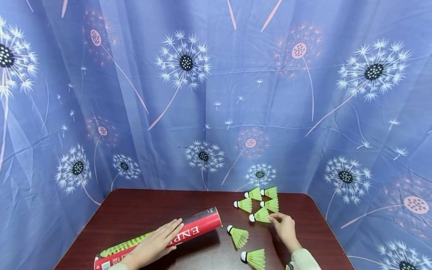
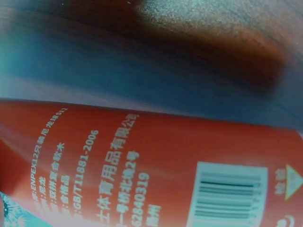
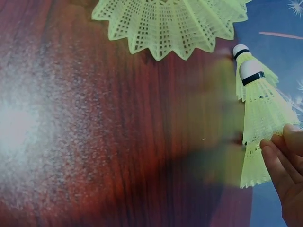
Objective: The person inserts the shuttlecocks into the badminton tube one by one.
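A red and black shuttlecock tube (image 1: 199, 223) lies slanted on the table, its right end raised over a shadow. My left hand (image 1: 153, 242) holds it around the middle, fingers over the top and thumb on the near side. Yellow-green netting shows through the tube's side. The left wrist view has the red tube wall (image 2: 151, 142) with print and a barcode. My right hand (image 1: 285, 230) pinches the skirt edge of a yellow-green shuttlecock (image 1: 261, 215), its white cork pointing left. In the right wrist view, thumb and fingertips meet at that shuttlecock's skirt (image 3: 265, 109).
Several more shuttlecocks (image 1: 243, 204) lie behind the pinched one near the table's back edge. Two others, a nearer shuttlecock (image 1: 239, 237) and the front shuttlecock (image 1: 255, 258), lie between the hands. A blue dandelion-print curtain (image 1: 209, 93) surrounds the dark wooden table (image 1: 145, 204).
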### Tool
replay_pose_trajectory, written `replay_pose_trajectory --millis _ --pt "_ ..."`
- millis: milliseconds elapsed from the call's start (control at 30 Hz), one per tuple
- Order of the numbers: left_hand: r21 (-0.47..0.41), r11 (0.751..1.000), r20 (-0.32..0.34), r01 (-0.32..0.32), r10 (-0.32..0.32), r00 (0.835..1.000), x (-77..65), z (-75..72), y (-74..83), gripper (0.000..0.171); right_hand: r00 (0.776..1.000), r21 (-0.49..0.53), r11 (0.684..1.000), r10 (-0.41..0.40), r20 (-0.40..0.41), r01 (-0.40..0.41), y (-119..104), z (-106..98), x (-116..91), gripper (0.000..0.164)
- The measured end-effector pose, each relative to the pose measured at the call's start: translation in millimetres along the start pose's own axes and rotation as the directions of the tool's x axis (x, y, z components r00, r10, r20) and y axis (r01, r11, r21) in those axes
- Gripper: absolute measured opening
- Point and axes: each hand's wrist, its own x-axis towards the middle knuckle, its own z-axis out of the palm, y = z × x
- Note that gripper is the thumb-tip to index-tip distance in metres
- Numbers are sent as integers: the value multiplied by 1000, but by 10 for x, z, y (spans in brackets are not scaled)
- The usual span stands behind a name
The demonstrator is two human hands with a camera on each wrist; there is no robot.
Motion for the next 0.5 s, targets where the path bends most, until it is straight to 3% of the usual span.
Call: replay_pose_trajectory --millis 167,400,500 --pt "5 1000 -6 -16 16 1000 7 22 -18 84 999 13 999 -37 -19 37 -42 -35 1 8" --pt "9 1000 -5 -19 19 1000 20 22 -26 66 1000 51 999 -13 -6 14 -113 -77 18 12" --pt "12 1000 3 -16 16 1000 28 11 -20 66 1000 66 998 -22 -13 23 -164 -91 25 12"
